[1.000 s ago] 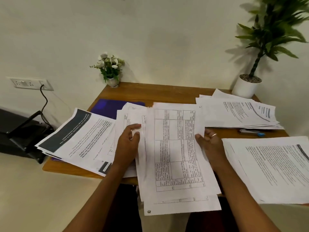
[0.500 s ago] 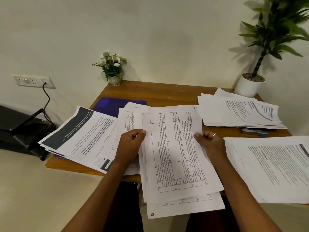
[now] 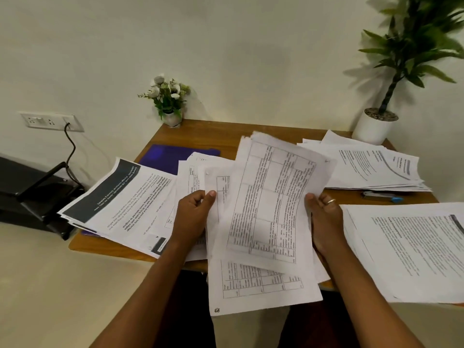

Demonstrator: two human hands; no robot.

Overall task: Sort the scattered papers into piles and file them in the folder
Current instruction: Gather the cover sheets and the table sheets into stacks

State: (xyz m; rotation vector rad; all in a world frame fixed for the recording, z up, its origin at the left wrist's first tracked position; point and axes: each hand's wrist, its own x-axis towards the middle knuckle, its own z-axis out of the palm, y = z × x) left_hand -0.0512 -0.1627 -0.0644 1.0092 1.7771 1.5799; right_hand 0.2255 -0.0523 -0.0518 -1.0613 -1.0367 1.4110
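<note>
A stack of table-printed sheets (image 3: 266, 209) lies in the middle of the wooden desk (image 3: 213, 136), its top sheets lifted and slanted to the right. My left hand (image 3: 194, 217) grips the stack's left edge, thumb on top. My right hand (image 3: 324, 219), with a ring, holds the right edge from below. A pile of papers with a dark header (image 3: 120, 199) lies at the left. Another pile (image 3: 371, 167) sits at the back right, and a third (image 3: 411, 249) at the near right. A purple folder (image 3: 170, 156) lies flat behind the papers, partly covered.
A small pot of white flowers (image 3: 169, 101) stands at the desk's back left. A large potted plant (image 3: 376, 124) occupies the back right corner. A stapler with a blue tip (image 3: 379, 196) lies between the right piles. A black device (image 3: 35, 197) with a cable sits left of the desk.
The top table-printed sheets have risen and swung rightward, toward the back right pile. Both hands have stayed on the stack's edges.
</note>
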